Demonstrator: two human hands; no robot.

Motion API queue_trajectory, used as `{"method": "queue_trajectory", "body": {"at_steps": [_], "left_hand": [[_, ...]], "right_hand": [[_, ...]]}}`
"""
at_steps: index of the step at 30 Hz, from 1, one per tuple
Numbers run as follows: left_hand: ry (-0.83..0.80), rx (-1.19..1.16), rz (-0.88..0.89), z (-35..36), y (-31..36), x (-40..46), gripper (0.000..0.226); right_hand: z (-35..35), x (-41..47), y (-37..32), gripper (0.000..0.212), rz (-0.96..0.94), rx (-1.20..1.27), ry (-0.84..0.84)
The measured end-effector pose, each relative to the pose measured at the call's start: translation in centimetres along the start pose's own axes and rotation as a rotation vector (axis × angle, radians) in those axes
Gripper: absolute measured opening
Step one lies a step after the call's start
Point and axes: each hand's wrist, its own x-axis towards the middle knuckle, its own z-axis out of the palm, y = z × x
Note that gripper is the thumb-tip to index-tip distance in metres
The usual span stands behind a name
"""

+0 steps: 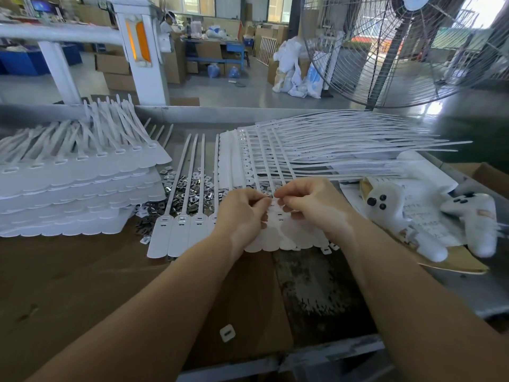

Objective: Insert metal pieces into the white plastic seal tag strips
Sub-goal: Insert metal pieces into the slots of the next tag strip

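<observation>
Both forearms reach up from the bottom of the view, and the hands meet over a joined sheet of white seal tags (278,238) lying on the brown cardboard (82,285). The left hand (242,213) has its fingers curled, thumb and forefinger pinched at the head of one tag; the right hand (311,205) is curled the same way, fingertips just beside the left's. What sits between the fingertips is too small to make out; it is probably a metal piece being seated.

On this sheet, the tags to the left (180,232) show their slots; whether those hold metal cannot be told. The rest of the sheet is under the hands.

Behind it, a heap of loose metal pieces (190,197) lies between the strips' tails, so plenty of stock appears to remain. A tall stack of tag sheets (77,194) stands at the left, and another fanned stack (330,150) lies behind the hands. Which stack is finished cannot be told. One stray square clip (227,332) lies near on the cardboard. At the right rests a white plush toy (396,213).
</observation>
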Motion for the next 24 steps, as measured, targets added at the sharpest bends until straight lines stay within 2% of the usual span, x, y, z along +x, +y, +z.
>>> {"method": "queue_trajectory", "body": {"at_steps": [5,12,17,24], "left_hand": [[0.011,-0.011,-0.026,-0.2,-0.2,0.1,0.012],[-0.036,0.035,0.022,-0.4,-0.4,-0.4,0.008],[-0.011,0.092,0.024,-0.1,-0.5,-0.3,0.017],[0.033,0.151,0.089,0.2,-0.6,-0.3,0.013]], "right_hand": [[0.2,-0.1,0.0,0.011,-0.057,0.027,-0.034],[0.8,0.0,0.3,0.019,-0.088,-0.004,0.002],[0.9,0.1,0.7,0.022,-0.076,-0.003,0.009],[0.6,0.0,1.5,0.014,-0.155,-0.179,0.177]]}}
